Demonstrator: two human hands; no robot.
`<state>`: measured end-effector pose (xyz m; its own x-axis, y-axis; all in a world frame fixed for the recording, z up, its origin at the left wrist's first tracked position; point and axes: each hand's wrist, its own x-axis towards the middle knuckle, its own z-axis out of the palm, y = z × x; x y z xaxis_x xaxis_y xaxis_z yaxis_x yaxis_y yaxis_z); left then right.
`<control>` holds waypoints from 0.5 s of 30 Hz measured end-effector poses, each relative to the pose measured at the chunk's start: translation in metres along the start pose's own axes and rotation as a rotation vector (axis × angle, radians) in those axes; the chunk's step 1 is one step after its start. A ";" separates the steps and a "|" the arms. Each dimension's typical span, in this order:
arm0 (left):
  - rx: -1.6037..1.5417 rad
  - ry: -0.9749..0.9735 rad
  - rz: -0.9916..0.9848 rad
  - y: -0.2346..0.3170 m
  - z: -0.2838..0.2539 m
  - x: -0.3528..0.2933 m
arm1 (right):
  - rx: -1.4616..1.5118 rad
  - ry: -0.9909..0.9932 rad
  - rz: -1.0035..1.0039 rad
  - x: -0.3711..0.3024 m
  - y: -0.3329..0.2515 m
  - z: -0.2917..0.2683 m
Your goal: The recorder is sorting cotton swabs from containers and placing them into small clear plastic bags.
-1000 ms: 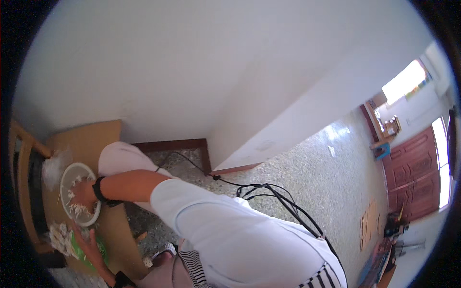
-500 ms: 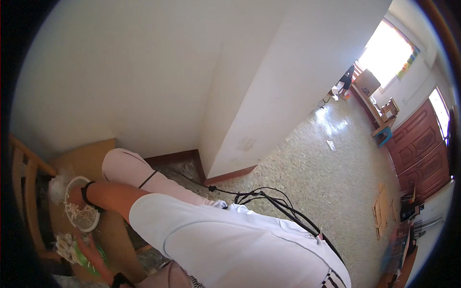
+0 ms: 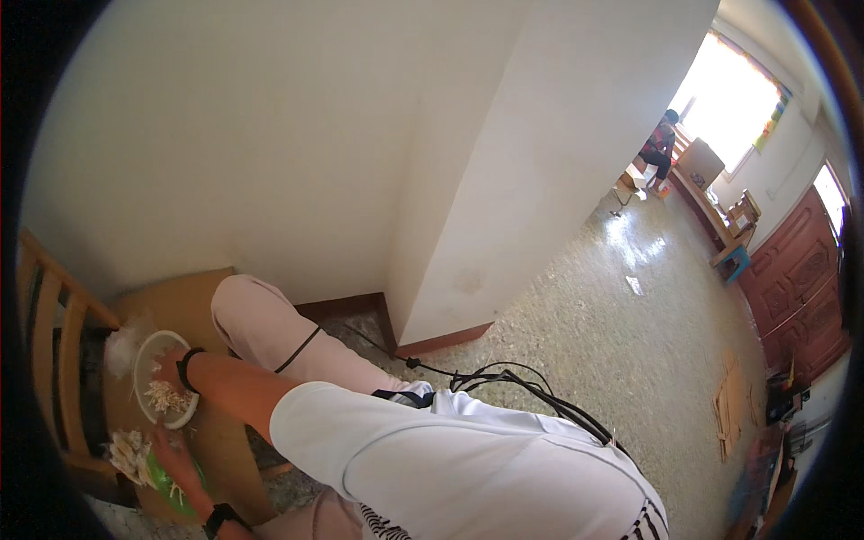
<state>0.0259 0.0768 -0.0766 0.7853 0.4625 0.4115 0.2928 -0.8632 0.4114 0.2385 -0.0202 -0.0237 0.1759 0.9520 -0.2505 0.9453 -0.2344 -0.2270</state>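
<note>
My right hand [image 3: 169,367], with a dark band at the wrist, reaches down into a white round bowl [image 3: 140,362]. Thin pale strips [image 3: 166,398] lie in the bowl around and below the fingers, which are mostly hidden. My left hand [image 3: 176,459], wearing a black watch, is beside the bowl's near rim with its fingers stretched out. Whether those fingertips touch the rim I cannot tell. Beneath and beside that hand is a green bag [image 3: 171,490], and a bunch of whitish pieces [image 3: 131,456] lies next to it. All rest on a brown board [image 3: 220,423].
A wooden slatted chair back [image 3: 70,360] and a clear plastic bag [image 3: 129,346] stand left of the bowl. Above is a white wall [image 3: 270,135]. Black cables [image 3: 513,371] run beside my body. Flattened cardboard [image 3: 727,405] lies on the floor; a person [image 3: 661,148] sits far off.
The whole view has shifted slightly, and more of the distant person shows. My left hand has come closer to the bowl's rim. The right hand stays in the bowl.
</note>
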 end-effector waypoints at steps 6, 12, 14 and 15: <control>-0.079 0.103 0.091 -0.011 0.025 0.028 | 0.029 0.350 -0.066 -0.002 0.040 -0.009; -0.130 0.030 0.070 -0.011 0.001 -0.002 | -0.047 0.045 -0.016 -0.023 0.017 -0.004; -0.116 0.023 0.169 0.020 0.005 0.014 | 0.036 0.187 0.110 -0.039 0.043 -0.006; -0.071 0.008 0.186 0.009 0.000 0.003 | 0.035 0.174 0.076 -0.040 0.021 -0.004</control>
<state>0.0314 0.0703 -0.0719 0.8179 0.2979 0.4922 0.1031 -0.9176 0.3840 0.2524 -0.0622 -0.0144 0.2945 0.9502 -0.1024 0.9178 -0.3110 -0.2467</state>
